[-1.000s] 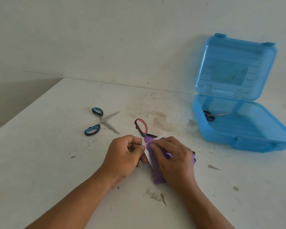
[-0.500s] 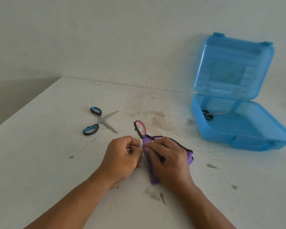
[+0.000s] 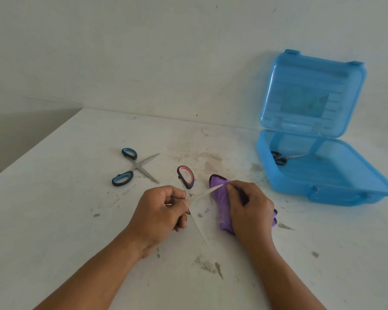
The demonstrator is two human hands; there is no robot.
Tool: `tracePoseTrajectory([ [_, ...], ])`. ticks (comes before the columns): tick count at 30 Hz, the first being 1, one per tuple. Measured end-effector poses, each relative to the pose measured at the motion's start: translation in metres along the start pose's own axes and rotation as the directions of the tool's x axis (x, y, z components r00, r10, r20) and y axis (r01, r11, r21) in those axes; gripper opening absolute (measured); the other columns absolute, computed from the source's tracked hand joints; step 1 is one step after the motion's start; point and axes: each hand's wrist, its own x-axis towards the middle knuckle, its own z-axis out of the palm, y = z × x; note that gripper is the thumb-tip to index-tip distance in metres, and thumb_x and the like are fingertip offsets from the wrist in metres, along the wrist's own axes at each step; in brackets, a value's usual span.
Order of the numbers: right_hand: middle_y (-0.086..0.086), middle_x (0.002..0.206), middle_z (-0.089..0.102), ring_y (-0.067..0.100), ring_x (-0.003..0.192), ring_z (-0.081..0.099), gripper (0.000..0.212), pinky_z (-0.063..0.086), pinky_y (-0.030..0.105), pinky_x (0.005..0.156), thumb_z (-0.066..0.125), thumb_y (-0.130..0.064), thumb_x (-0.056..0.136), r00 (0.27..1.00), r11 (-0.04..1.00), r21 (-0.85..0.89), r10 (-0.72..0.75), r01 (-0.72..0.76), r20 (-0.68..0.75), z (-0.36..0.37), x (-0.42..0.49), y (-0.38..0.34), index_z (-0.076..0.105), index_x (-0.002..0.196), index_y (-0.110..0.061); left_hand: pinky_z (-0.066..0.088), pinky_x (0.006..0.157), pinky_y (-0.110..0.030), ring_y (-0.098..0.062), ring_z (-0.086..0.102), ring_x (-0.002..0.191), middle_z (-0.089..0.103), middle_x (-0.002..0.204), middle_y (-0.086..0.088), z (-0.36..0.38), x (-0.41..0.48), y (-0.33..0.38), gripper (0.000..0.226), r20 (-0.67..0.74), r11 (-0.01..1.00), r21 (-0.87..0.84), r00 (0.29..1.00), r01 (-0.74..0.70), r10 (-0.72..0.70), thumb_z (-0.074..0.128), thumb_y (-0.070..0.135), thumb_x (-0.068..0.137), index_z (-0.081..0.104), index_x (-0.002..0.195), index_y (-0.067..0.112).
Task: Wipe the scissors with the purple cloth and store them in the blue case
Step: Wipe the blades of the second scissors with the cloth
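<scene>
My left hand [image 3: 159, 209] grips the pink-handled scissors [image 3: 186, 176] near their pivot; the blades are spread wide, one pointing right toward the cloth, the other toward me. My right hand [image 3: 249, 209] holds the purple cloth [image 3: 222, 198] bunched on the table, its fingers pinching cloth at the tip of the right-pointing blade. A blue-handled pair of scissors [image 3: 134, 165] lies spread open on the table to the left. The blue case [image 3: 323, 166] stands with its lid up at the right, with a dark-handled pair of scissors [image 3: 280, 158] inside.
The white table [image 3: 54, 220] is stained and speckled with dirt in front of my hands. A wall runs behind the table, and the table's left edge drops off at the far left.
My right hand has slid the cloth out to the right along the blade to its tip. The scissor blades, earlier covered by the cloth, now show spread wide.
</scene>
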Motion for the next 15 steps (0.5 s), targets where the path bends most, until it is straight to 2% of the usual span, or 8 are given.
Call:
tracePoseTrajectory([
  [2, -0.018, 0.087, 0.07, -0.003, 0.083, 0.064, 0.006, 0.053, 0.013, 0.078, 0.069, -0.028, 0.092, 0.998, 0.997, 0.043, 0.06, -0.06, -0.009, -0.002, -0.001, -0.003, 0.071, 0.097, -0.031, 0.047, 0.05, -0.031, -0.021, 0.058, 0.05, 0.064, 0.06, -0.007, 0.0, 0.001, 0.002, 0.005, -0.023, 0.999, -0.035, 1.0, -0.007, 0.007, 0.063, -0.002, 0.091, 0.067, 0.094, 0.001],
  [4, -0.019, 0.085, 0.07, -0.001, 0.081, 0.066, 0.006, 0.054, 0.014, 0.075, 0.071, -0.029, 0.089, 0.998, 0.998, 0.058, 0.036, -0.039, 0.05, -0.005, -0.005, -0.005, 0.07, 0.094, -0.032, 0.048, 0.052, -0.032, -0.023, 0.059, 0.053, 0.065, 0.061, -0.009, -0.002, 0.003, 0.003, 0.006, -0.045, 0.998, -0.07, 0.999, -0.01, 0.007, 0.064, -0.001, 0.091, 0.067, 0.096, 0.001],
  [8, -0.021, 0.086, 0.073, 0.001, 0.085, 0.068, 0.011, 0.049, 0.006, 0.071, 0.077, -0.024, 0.085, 0.959, 0.99, 0.076, -0.133, 0.117, 0.249, -0.002, -0.018, -0.011, 0.076, 0.092, -0.032, 0.05, 0.05, -0.029, -0.021, 0.06, 0.054, 0.066, 0.063, -0.013, -0.002, 0.005, 0.003, 0.007, -0.013, 0.999, -0.027, 1.0, -0.017, 0.016, 0.064, 0.003, 0.093, 0.068, 0.098, 0.002],
  [11, -0.019, 0.086, 0.073, 0.002, 0.085, 0.068, 0.012, 0.046, 0.005, 0.073, 0.078, -0.018, 0.084, 0.925, 0.964, 0.126, -0.26, 0.233, 0.279, 0.003, -0.022, -0.015, 0.079, 0.091, -0.027, 0.053, 0.052, -0.03, -0.023, 0.066, 0.057, 0.07, 0.068, -0.016, 0.002, 0.005, 0.0, 0.007, -0.014, 0.999, 0.014, 0.999, -0.032, 0.032, 0.064, 0.004, 0.093, 0.069, 0.098, 0.005],
  [15, -0.011, 0.097, 0.073, 0.002, 0.095, 0.067, 0.021, 0.047, 0.008, 0.081, 0.076, -0.012, 0.086, 0.842, 0.923, 0.185, -0.384, 0.338, 0.378, 0.0, -0.02, -0.011, 0.08, 0.105, -0.019, 0.059, 0.059, -0.033, -0.021, 0.066, 0.055, 0.068, 0.069, -0.018, 0.001, 0.009, -0.003, 0.009, -0.039, 0.999, -0.009, 0.999, -0.037, 0.037, 0.063, 0.001, 0.093, 0.069, 0.1, 0.002],
])
